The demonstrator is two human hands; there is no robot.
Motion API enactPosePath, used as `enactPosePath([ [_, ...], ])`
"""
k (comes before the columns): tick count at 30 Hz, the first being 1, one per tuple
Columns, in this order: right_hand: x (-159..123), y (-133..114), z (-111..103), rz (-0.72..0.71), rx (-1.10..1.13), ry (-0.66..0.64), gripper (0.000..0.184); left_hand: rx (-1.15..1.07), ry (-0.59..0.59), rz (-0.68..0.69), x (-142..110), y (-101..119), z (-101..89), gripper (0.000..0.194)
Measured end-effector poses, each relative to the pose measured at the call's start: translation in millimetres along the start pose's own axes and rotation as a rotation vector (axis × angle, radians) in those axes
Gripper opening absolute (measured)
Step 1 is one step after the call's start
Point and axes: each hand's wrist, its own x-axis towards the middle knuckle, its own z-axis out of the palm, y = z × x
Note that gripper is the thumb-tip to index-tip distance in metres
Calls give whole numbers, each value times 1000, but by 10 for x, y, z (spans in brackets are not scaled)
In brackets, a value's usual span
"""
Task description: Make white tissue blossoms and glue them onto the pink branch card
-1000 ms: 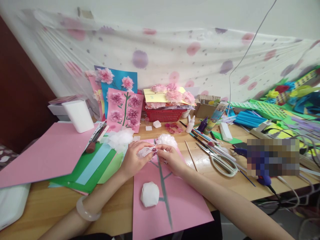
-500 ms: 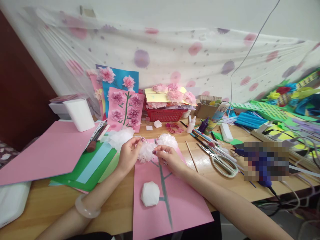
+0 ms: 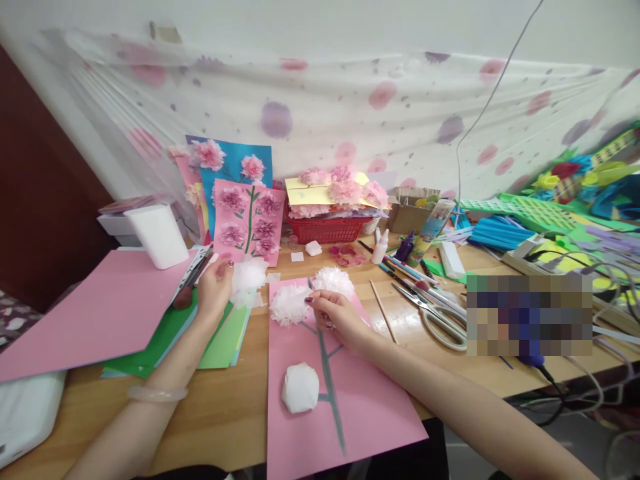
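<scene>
The pink sheet (image 3: pixel 375 417) with a painted branch (image 3: pixel 328 373) is lying in front of the person, and its near end is jutting past the table edge. On its near left part, a round white paper bundle (image 3: pixel 301 388) is sitting beside the branch. Left of the sheet, a pale bracelet (image 3: pixel 157 394) is circling the left forearm. At the sheet's far left corner, a fluffy white flower (image 3: pixel 289 305) is resting; the right hand (image 3: pixel 343 320) is pinching its right edge, thumb and forefinger held narrowly together. Left of the sheet, above green paper (image 3: pixel 223 347), the left hand (image 3: pixel 215 290) is curling its fingers just beside loose white tissue (image 3: pixel 249 280); whether they are holding any cannot be told. A second white flower (image 3: pixel 333 282) is lying at the sheet's far edge. Right of the sheet, a wooden stick (image 3: pixel 384 311) and scissors (image 3: pixel 445 328) are lying. Beyond the sheet, a red basket (image 3: pixel 327 231) is standing, and farthest back, a spotted plastic curtain (image 3: pixel 320 107) is hanging.
</scene>
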Motion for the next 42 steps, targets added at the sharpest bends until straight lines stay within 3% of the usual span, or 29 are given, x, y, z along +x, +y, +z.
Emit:
enactPosePath([
  [3,-8,0,6,15,18,0,17,58,45,155,-113,166,-3,29],
  [5,-12,-8,9,14,37,1,16,50,-87,268,-313,353,57,25],
  [8,-20,-30,10,16,65,-3,17,81,-420,509,-623,573,165,20],
  [10,-28,-47,14,22,87,-15,18,75,-480,557,-748,624,213,20],
  [15,-52,-73,38,62,150,-48,22,-51,-437,469,-779,573,235,3],
  [19,-68,-78,54,43,121,-53,24,-117,-441,336,-768,567,227,8],
  [25,-76,-78,57,5,57,-38,20,-154,-450,276,-796,588,237,14],
  [35,-85,-103,54,-34,-58,-44,21,-137,-440,365,-793,582,236,18],
  [42,-68,-80,29,-61,-110,-6,18,-73,-468,338,-797,520,265,20],
])
